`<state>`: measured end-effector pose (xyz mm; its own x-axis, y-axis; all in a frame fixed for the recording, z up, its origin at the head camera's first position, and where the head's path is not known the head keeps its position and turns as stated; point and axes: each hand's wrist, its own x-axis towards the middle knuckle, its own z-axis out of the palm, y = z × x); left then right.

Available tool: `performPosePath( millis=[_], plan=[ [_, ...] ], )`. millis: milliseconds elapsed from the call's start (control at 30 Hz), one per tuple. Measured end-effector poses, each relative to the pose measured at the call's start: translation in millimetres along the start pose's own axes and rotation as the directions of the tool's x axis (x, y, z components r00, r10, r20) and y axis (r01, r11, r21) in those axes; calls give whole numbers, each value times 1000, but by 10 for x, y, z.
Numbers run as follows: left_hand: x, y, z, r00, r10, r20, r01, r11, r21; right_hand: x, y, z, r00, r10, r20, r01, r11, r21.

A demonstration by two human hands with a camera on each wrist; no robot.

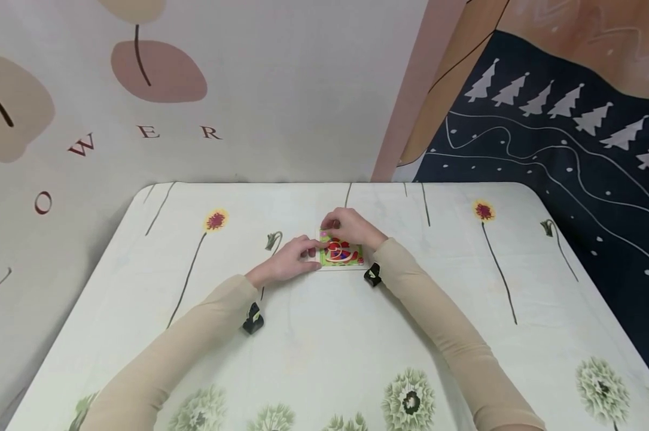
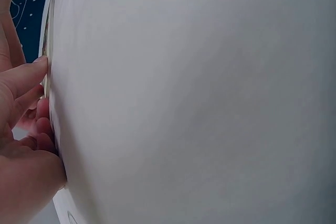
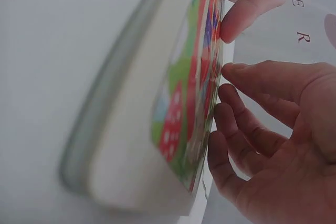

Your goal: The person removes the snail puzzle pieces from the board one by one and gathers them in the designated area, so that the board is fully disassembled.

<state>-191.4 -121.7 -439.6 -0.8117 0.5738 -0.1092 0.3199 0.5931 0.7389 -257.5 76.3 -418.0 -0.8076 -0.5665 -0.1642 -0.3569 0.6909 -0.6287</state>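
Note:
A small square board with a white border and a bright red, green and purple picture lies flat near the table's far edge. My left hand reaches it from the left, its index finger extended onto the picture and its thumb by the lower left corner. At the upper left corner, my right hand touches the picture with bent fingertips. In the right wrist view, the right hand has a gap between thumb and fingers, with nothing visible there. The left wrist view catches the left hand at its side edge.
A white tablecloth printed with flowers covers the table. Black wrist cameras sit under both sleeves, the left one close above the cloth. Behind the table hangs a pale printed cloth, with a dark tree-patterned one at right.

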Motion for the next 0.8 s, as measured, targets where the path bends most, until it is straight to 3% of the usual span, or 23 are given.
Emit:
performPosePath(
  millis=[800],
  plan=[
    [10,18,0,1000,-20,10,20,1000,-16,61,46,5,994,66,82,-75,991,108]
  ],
)
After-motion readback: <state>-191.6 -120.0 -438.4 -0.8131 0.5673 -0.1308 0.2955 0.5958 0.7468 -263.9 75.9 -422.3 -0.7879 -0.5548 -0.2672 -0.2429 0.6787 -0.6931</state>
